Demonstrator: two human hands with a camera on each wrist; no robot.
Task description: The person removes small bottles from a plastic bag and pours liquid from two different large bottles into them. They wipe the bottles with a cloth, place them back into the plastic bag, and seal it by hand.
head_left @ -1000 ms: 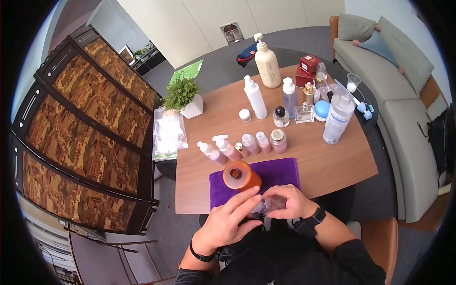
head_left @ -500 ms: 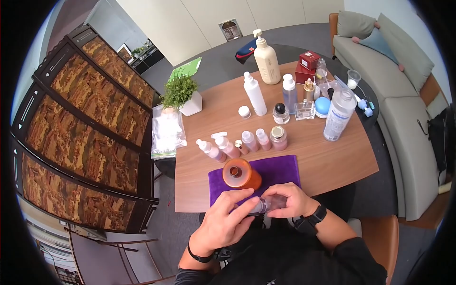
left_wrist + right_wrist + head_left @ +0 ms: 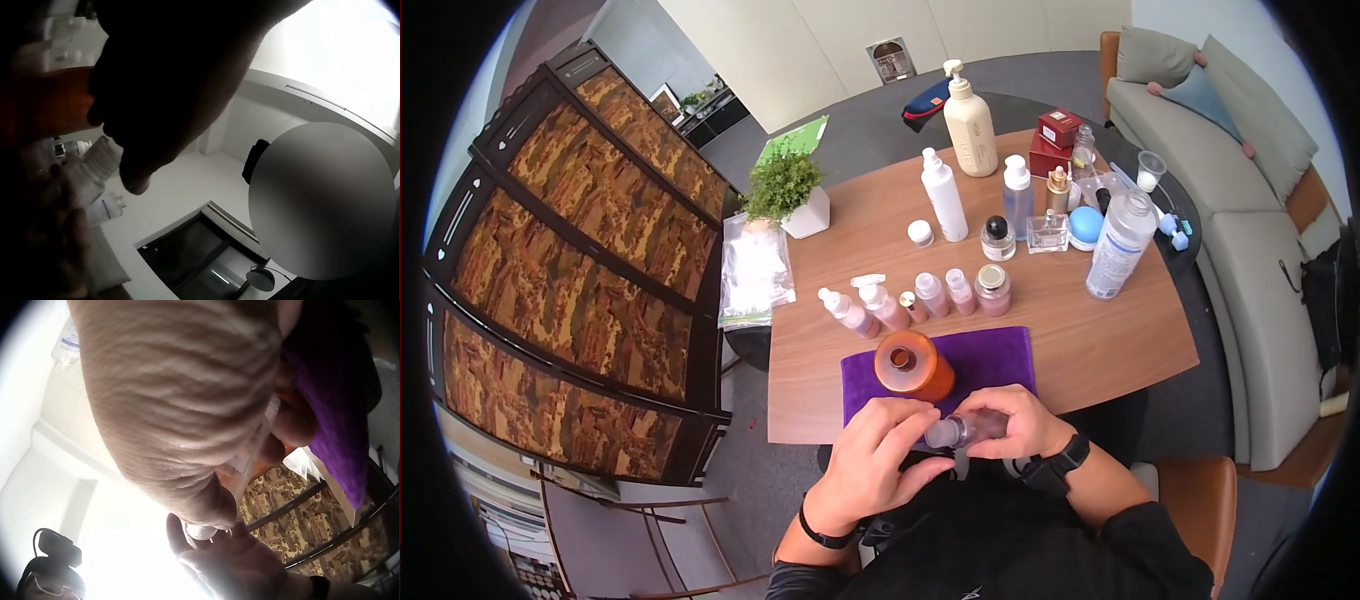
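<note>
My right hand (image 3: 1032,428) grips a small clear bottle (image 3: 984,427) lying sideways above the near edge of the purple towel (image 3: 1005,358). Its translucent cap (image 3: 943,432) points left, toward my left hand (image 3: 865,465). The left fingers and thumb are spread on either side of that cap, which shows between them. In the left wrist view the ribbed cap (image 3: 103,156) sits close by the darkened fingertips; the right wrist view has it (image 3: 200,531) between both hands. Just beyond, an orange bottle (image 3: 913,368) with an uncovered neck stands on the towel.
A row of small pink-filled bottles (image 3: 930,294) and a jar (image 3: 993,288) stands behind the towel. Farther back are a white spray bottle (image 3: 943,195), a cream pump bottle (image 3: 971,130) and a large clear bottle (image 3: 1120,245). A potted plant (image 3: 805,215) and plastic bags (image 3: 755,270) lie left.
The left fingers reached over the cap earlier, then closed about it, and now stand farther off, leaving the cap in plain sight. The right hand keeps hold of the bottle.
</note>
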